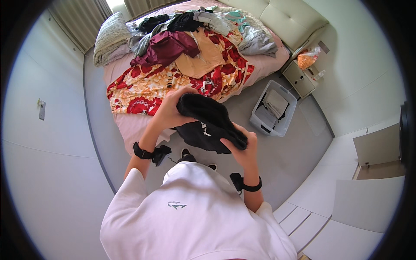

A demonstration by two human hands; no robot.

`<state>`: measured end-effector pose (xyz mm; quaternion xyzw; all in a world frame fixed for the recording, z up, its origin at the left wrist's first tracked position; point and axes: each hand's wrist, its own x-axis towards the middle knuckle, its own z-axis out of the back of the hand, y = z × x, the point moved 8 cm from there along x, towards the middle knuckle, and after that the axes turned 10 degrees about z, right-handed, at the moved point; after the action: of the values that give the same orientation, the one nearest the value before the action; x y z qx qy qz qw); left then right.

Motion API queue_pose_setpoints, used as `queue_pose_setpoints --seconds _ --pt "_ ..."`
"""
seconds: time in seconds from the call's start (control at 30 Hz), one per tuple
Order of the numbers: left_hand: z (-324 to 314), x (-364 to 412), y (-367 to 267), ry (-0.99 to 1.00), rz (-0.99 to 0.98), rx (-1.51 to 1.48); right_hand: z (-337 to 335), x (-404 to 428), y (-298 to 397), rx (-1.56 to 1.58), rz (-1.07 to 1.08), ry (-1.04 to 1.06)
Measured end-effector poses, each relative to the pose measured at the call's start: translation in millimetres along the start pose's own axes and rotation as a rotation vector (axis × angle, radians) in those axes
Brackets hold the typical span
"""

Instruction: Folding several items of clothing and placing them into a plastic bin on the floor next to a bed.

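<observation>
A folded black garment (211, 122) with a fuzzy-looking dark part on top and a small white print is held up in front of me. My left hand (174, 110) grips its upper left end, and my right hand (242, 143) grips its lower right end. Beyond it, a red and cream floral blanket (143, 86) lies across the bed. On the blanket are a maroon garment (169, 47) and a peach garment (203, 58). Black clothes (183, 22) and grey clothes (256, 40) are heaped farther back.
An open clear plastic bin (289, 118) holding folded cloth stands on the floor to the right, near a nightstand (300, 79). A pillow (112, 39) rests on the bed's left side. White cabinets with an open door (377, 143) are at the lower right.
</observation>
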<state>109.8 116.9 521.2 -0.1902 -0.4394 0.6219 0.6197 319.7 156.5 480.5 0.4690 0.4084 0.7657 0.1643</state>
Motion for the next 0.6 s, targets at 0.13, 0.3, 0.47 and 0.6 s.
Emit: queue_pose_setpoints --seconds 0.13,0.3,0.47,0.6 --pt "10 -30 37 -0.028 0.095 0.066 -34 -1 -12 0.033 -0.077 0.107" --pt "26 -102 103 0.004 0.398 -0.188 -107 -20 -22 0.145 -0.134 0.242" --pt "30 -223 197 0.024 0.522 -0.388 -194 -57 2 0.219 -0.117 0.465" --pt "19 -282 215 -0.073 0.689 -0.738 -225 -80 7 0.169 -0.185 0.582"
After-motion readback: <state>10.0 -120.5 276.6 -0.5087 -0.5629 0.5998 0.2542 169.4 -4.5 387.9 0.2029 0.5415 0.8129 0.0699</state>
